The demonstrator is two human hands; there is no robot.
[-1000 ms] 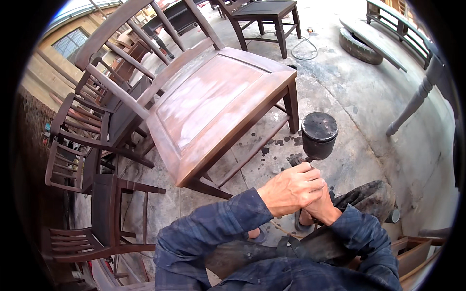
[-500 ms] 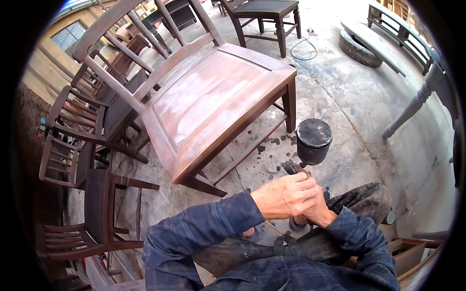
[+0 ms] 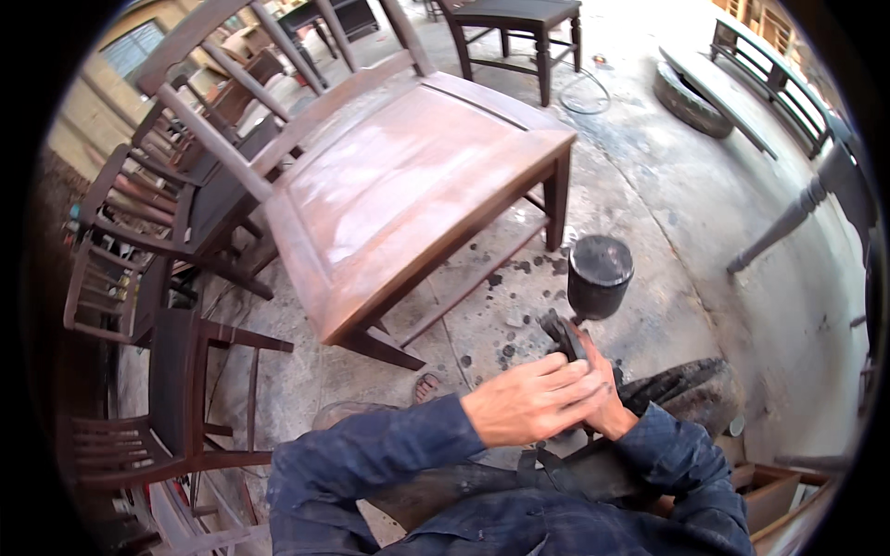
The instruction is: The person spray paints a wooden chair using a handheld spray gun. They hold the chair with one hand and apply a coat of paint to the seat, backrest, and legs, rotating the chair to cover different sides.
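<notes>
A dark spray gun (image 3: 562, 335) with a round black paint cup (image 3: 601, 276) on top is in front of me. My right hand (image 3: 607, 403) grips its handle, which is mostly hidden by the fingers. My left hand (image 3: 530, 398) is closed over the back of the gun, against the right hand; its fingertips are partly hidden. Beyond my hands, a little to the left, stands a brown wooden chair (image 3: 408, 176) with a slatted back. Whitish, cloudy patches cover its seat. Neither hand touches the chair.
Dark wooden chairs (image 3: 174, 389) crowd the left side. Another dark chair (image 3: 519, 13) stands at the back, near a looped hose (image 3: 586, 95). At right are a tyre under a board (image 3: 732, 107) and a turned furniture leg (image 3: 788, 222). Dark drips spot the concrete floor (image 3: 667, 185).
My left hand has shifted slightly left and down, its fingers stretching more over the gun. A sandalled foot now shows farther forward, beside the chair's near leg. The view has shifted slightly.
</notes>
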